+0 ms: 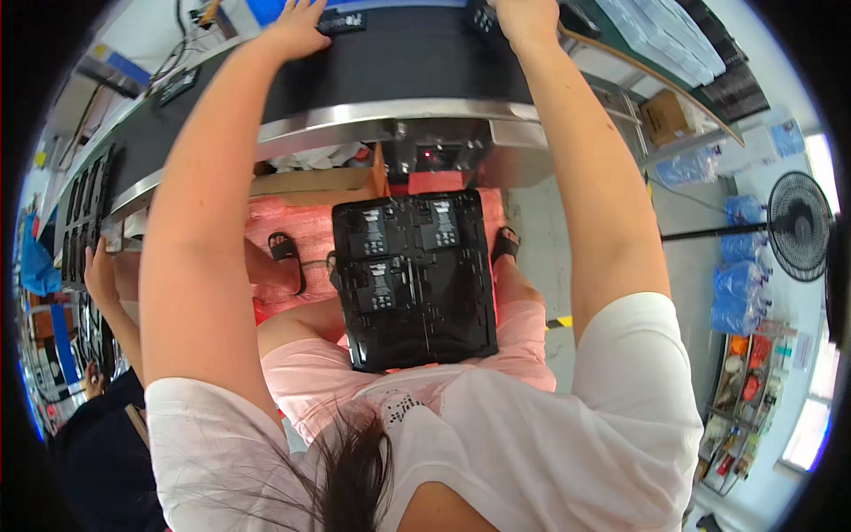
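The person is reaching both arms out to the far side, over a dark conveyor belt [390, 62] edged in bright metal. The left hand [297, 31] is lying flat on the belt with fingers spread, its fingertips coming close to a small black part [341, 21] just to the right. The right hand [525, 16] is resting near another small black part [483, 18] at the far edge; its fingers are running out of view, so I cannot tell whether they are pinching anything. A black moulded tray [412, 279] is sitting on the person's lap, near, with three similar parts seated in its far pockets and the near pockets bare. The parts are looking light, stiff and smooth, probably best pinched by their long edges. To the left, another person's hand [99, 275] is working beside stacked trays [84, 217]
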The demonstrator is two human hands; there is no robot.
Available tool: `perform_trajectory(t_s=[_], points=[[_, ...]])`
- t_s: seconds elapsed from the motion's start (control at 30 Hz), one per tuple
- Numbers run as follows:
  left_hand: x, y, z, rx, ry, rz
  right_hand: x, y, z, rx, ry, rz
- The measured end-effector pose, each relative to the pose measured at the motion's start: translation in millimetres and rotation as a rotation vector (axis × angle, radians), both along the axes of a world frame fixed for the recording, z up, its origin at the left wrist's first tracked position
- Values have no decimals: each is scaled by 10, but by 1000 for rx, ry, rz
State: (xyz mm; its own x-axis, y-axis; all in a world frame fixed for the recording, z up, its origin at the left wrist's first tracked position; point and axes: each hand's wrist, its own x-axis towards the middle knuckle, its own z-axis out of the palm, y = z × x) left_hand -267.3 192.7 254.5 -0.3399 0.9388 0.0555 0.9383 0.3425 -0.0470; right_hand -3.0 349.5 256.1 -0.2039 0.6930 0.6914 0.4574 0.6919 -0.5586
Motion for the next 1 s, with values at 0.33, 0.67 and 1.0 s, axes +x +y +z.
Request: perform_trajectory(t_s=[0.33, 0.67, 1.0], points=[[592, -2, 442, 16, -171, -135, 1535, -2146, -585, -971, -161, 878], [1735, -1824, 44, 321, -596, -56, 1849, -2614, -2171, -1183, 0, 707], [2866, -3561, -1487, 143, -544, 307, 1776, -3211, -2088, -108, -952, 441]])
